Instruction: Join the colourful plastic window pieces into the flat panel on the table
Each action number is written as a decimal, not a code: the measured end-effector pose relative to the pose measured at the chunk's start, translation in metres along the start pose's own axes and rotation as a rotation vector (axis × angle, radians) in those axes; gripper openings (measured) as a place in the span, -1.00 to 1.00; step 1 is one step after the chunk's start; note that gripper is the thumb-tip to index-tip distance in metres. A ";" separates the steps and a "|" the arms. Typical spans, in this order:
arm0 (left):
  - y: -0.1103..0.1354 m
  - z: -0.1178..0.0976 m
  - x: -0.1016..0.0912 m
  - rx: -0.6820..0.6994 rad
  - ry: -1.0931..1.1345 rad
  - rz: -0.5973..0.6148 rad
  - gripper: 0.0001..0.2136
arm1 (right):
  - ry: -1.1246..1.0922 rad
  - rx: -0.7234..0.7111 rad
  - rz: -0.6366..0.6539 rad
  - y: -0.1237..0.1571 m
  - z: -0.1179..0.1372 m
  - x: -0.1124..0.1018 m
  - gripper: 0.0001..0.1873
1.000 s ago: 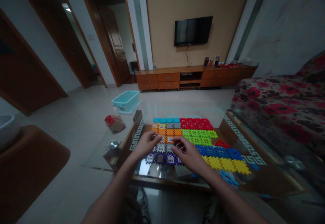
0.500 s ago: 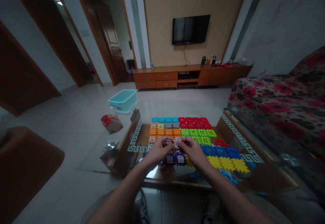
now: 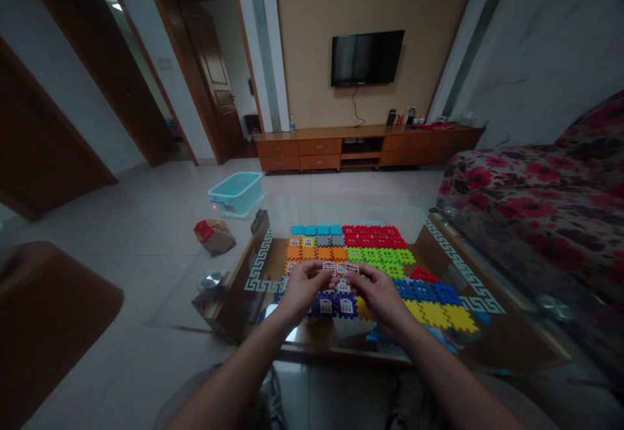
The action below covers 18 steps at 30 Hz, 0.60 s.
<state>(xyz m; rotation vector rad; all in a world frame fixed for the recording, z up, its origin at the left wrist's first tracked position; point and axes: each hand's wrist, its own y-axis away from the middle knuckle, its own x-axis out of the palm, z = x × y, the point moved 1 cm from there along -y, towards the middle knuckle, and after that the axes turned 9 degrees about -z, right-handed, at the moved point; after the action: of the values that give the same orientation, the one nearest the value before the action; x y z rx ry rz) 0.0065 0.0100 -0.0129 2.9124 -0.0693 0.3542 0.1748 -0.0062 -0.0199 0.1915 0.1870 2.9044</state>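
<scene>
Both my hands are over the near left of a grid of interlocking plastic tiles on a glass-topped coffee table point(image 3: 258, 267). Between them, my left hand point(image 3: 305, 289) and my right hand point(image 3: 380, 297) pinch a raised strip of white window tiles point(image 3: 338, 267). Purple window tiles point(image 3: 334, 305) lie just below. Orange tiles point(image 3: 307, 252) sit beyond my left hand, and green tiles point(image 3: 380, 256) beyond my right. Further back are light blue tiles point(image 3: 314, 230) and red tiles point(image 3: 373, 236). Dark blue tiles point(image 3: 424, 292) and yellow tiles point(image 3: 436, 317) lie to the right.
A teal plastic basket point(image 3: 236, 193) and a red-and-brown paper bag point(image 3: 213, 236) sit on the tile floor left of the table. A floral sofa point(image 3: 517, 202) runs along the right. A low wooden cabinet point(image 3: 365, 147) stands beneath a wall-mounted TV point(image 3: 367, 58).
The white window tiles have risen from the grid into my fingers. My hands have drawn slightly apart, and my right hand has shifted right, showing more of the strip.
</scene>
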 end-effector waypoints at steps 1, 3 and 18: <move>0.000 0.000 0.000 -0.016 0.015 -0.003 -0.64 | 0.001 -0.009 0.016 0.000 0.000 0.000 -0.55; 0.000 0.000 0.000 -0.045 0.045 -0.005 -0.63 | -0.001 -0.017 0.051 -0.001 0.001 -0.001 -0.55; 0.004 -0.003 -0.001 -0.144 0.105 0.059 -0.67 | 0.075 -0.085 0.025 -0.001 0.010 -0.006 -0.42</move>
<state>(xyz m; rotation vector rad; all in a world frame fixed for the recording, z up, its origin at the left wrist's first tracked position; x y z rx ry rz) 0.0047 0.0069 -0.0090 2.7492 -0.1576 0.4899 0.1819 -0.0053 -0.0107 0.0717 0.0735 2.9395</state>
